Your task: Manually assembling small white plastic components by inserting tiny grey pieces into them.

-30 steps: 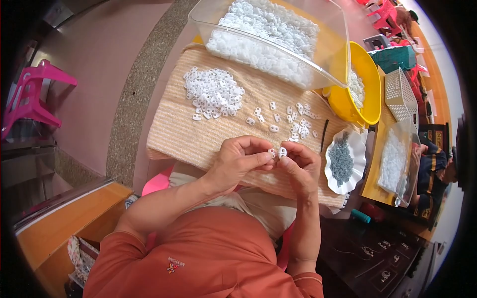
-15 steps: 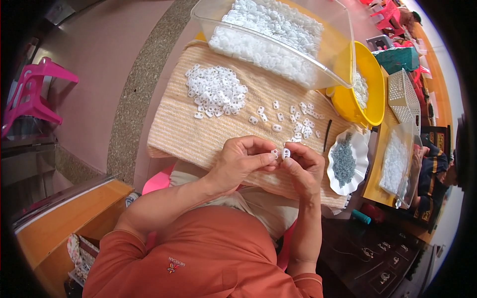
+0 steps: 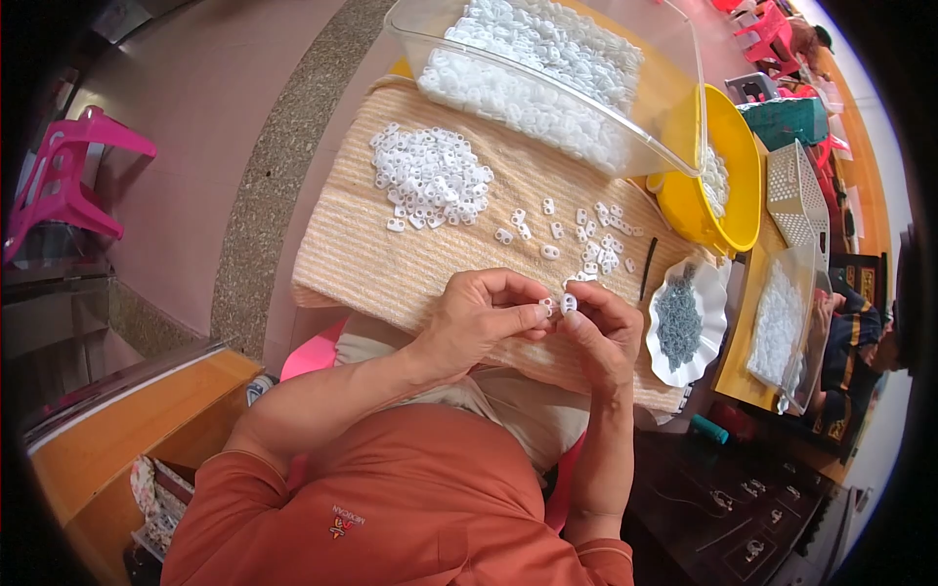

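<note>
Above the near edge of the striped cloth, my two hands meet, fingertips almost touching. My left hand [image 3: 481, 317] pinches a small white plastic piece with holes [image 3: 547, 306] between thumb and forefinger. Between the thumb and fingers of my right hand [image 3: 604, 330] is a second white oval piece with two holes [image 3: 569, 303], held upright beside the first. Just beyond my fingers lies a loose scatter of like white pieces [image 3: 608, 256]. A larger heap of them [image 3: 430, 178] rests farther left on the cloth [image 3: 342, 234].
A clear plastic bin [image 3: 547, 68] full of white pieces stands at the back. Beside it is a yellow basin [image 3: 731, 210]. At right, a scalloped white dish [image 3: 718, 322] holds small grey parts, near a thin black stick [image 3: 649, 269]. Another person [image 3: 848, 327] sits beyond a second bin.
The table and its things have shifted very slightly right in the view. Both hands keep their pinch, and the two white pieces are held close together as before.
</note>
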A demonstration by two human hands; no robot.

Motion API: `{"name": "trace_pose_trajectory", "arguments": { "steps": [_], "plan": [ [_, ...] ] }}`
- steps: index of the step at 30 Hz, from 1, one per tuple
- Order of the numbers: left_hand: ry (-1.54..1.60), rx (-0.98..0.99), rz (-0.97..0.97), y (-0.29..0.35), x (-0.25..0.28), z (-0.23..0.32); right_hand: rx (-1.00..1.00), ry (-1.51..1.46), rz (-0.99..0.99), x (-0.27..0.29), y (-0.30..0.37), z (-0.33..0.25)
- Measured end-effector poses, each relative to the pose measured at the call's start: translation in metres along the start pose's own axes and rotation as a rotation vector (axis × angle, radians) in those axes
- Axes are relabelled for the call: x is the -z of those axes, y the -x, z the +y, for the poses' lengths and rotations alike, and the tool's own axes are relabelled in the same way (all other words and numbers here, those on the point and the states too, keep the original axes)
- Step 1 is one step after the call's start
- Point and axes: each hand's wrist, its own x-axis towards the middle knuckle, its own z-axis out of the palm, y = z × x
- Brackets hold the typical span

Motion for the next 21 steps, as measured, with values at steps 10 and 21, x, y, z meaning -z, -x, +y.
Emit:
{"name": "trace_pose_trajectory", "arguments": {
  "steps": [10, 21],
  "plan": [
    [0.001, 0.003, 0.005, 0.0, 0.001, -0.001, -0.056, -0.078, 0.005, 0.001, 0.002, -0.003],
    [-0.032, -0.005, 0.019, 0.0, 0.0, -0.002, 0.049, -0.047, -0.028, 0.005, -0.001, 0.005]
  ]
}}
